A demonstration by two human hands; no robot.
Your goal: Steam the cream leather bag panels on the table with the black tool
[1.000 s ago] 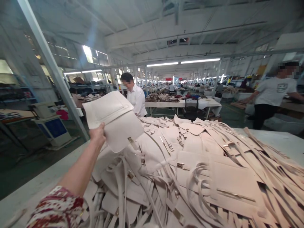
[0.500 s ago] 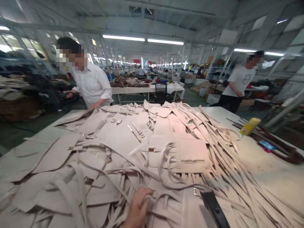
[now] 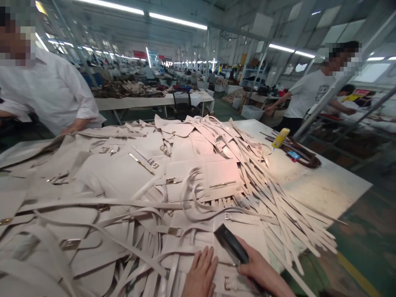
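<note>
Beige panel lies on the near side of the big pile, directly in front of you and partly under the black tool. By my judgement, the work on it is in the middle: the tool is in your grip and its wide end is over the panel, but whether it touches, one cannot tell. As for what is done, metal parts are already on many of the straps; a buckle sits just beside your fingers, and a gold strip shows farther up. Much seems to be left, because the pile covers most of the table and lies without order; which pieces in it are finished, the view does not show.

Your left hand is flat and open, palm down, with the fingers stretched forward and nearly together; it rests on the pile and has hold of nothing. Your right hand comes from the lower right and is closed round the tool, with the thumb toward the left hand. You keep the tool tilted, its wide end pointing forward and left. Both hands are near each other, but not touching.
</note>
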